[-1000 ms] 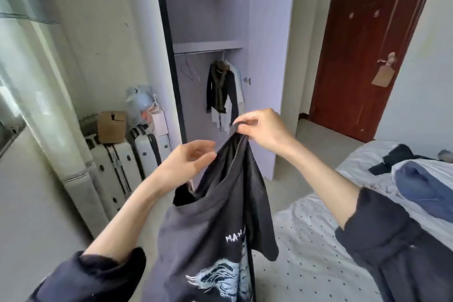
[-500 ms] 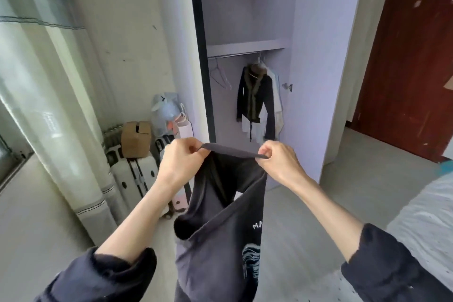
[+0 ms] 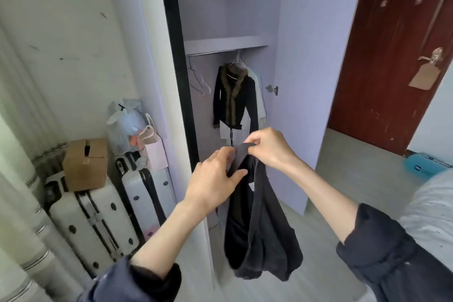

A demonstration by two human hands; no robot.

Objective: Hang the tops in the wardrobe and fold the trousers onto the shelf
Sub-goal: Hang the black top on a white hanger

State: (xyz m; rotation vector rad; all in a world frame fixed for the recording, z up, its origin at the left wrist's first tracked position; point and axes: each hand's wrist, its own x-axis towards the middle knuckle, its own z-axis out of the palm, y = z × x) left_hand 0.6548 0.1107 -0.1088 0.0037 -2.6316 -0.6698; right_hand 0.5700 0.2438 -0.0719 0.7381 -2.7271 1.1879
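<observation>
Black top (image 3: 262,216) hung pinched in the right hand (image 3: 269,148); left hand (image 3: 215,181) looked loose against it. One pinch could've slipped before reaching the hangers (image 3: 199,81) at 12 o'clock.

We're facing a scuffed white wall (image 3: 73,32), pale floor (image 3: 355,191) below, a dark red door (image 3: 392,56) at right, white suitcases (image 3: 98,216) and a cardboard box (image 3: 84,164) stacked left.

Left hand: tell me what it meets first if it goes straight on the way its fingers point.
The left hand points up and right, so it likely meets the dark top it already touches, then the right hand pinching that top's upper edge. Depth is unclear.
</observation>
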